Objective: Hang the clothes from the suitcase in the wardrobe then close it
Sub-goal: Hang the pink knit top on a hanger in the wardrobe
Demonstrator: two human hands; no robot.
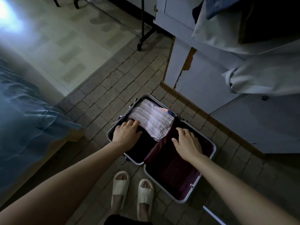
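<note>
An open suitcase (162, 143) is seen lying flat on the tiled floor (113, 88), its two halves spread side by side, close to the foot of the wardrobe (203, 75) at the upper right. In the half farther from the wardrobe, a folded pink-and-white striped garment (153, 121) is laid across the far end, with a dark garment (142, 148) beneath it toward the near edge; the other half is lined in dark red. The left hand (125, 133) is placed at the near left corner of the striped garment, its fingertips touching the fabric edge; whether the cloth is pinched or merely touched cannot be told. The right hand (188, 142), on which a ring is worn, is rested with relaxed, spread fingers on the dark red lining near the hinge between the halves, nothing being grasped by it. Pale garments (253, 65) are seen hanging in the wardrobe opening, with a pale door standing open beside them. Two feet in cream slippers (133, 190) are planted on the floor just beside the near edge of the suitcase. A bed with blue bedding (27, 127) is seen along the left side, and the base of a dark stand (142, 38) at the far end of the floor.
</note>
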